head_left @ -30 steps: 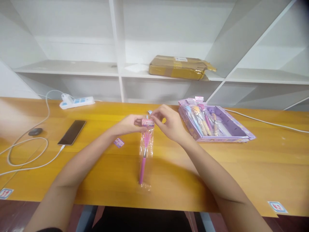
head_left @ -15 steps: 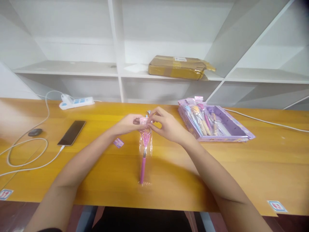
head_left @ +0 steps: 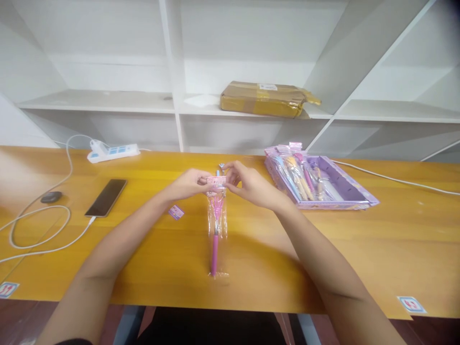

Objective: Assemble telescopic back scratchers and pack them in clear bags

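Observation:
A pink back scratcher with a claw-shaped head (head_left: 214, 247) stretches toward me inside a clear plastic bag (head_left: 223, 225). My left hand (head_left: 190, 184) pinches the left end of the bag's pink printed top. On the other side, my right hand (head_left: 247, 184) grips the right end of that top between thumb and fingers. Just beyond the fingers shows a small blue claw-shaped piece (head_left: 222, 166), its lower part hidden behind the bag top. A small purple card (head_left: 176, 212) lies on the table left of the bag.
To the right stands a purple tray box (head_left: 355, 196) with several bagged items. A phone (head_left: 106, 198) on a white cable, a black mouse-like object (head_left: 51, 197) and a power strip (head_left: 113, 152) are at left. A taped carton (head_left: 262, 99) sits on the shelf.
The right fingers have shifted slightly on the bag's top, and more of the pink printed strip shows. The bag now hangs a little straighter.

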`<state>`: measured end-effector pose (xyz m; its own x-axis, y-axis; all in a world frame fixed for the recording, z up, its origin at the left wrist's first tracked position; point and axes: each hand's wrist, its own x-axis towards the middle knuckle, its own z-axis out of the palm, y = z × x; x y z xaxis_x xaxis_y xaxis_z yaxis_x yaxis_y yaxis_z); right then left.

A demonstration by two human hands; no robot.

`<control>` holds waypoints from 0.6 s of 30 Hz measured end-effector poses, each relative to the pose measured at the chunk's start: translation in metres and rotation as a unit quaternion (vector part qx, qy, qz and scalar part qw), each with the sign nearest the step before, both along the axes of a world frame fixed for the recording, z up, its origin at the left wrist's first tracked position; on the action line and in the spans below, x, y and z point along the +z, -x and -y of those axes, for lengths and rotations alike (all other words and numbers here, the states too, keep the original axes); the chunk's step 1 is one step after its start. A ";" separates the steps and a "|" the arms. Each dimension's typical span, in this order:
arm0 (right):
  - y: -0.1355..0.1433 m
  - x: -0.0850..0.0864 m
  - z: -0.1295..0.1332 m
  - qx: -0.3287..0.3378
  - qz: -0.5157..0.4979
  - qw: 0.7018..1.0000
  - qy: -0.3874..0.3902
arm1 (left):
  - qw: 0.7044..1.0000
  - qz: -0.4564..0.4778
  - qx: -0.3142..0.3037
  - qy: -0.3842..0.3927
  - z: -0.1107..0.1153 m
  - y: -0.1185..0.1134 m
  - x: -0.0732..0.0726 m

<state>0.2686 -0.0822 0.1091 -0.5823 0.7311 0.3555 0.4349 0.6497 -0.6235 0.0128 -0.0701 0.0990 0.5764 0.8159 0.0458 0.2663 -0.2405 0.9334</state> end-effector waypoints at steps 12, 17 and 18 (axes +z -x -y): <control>0.018 -0.024 -0.013 0.162 0.159 0.918 0.325 | 0.990 0.077 0.116 0.006 -0.015 0.002 -0.008; 0.024 -0.033 -0.026 0.179 0.024 0.929 0.322 | 0.971 0.158 0.179 0.016 -0.016 -0.002 -0.009; 0.020 -0.030 -0.027 0.170 0.019 0.934 0.312 | 0.965 0.183 0.188 0.024 -0.016 -0.003 -0.009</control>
<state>0.2482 -0.0549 0.0793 -0.8228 0.5585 -0.1048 0.2992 0.2691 -0.9155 0.0155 -0.0543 0.0900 0.1917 0.9703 0.1473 -0.0232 -0.1455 0.9891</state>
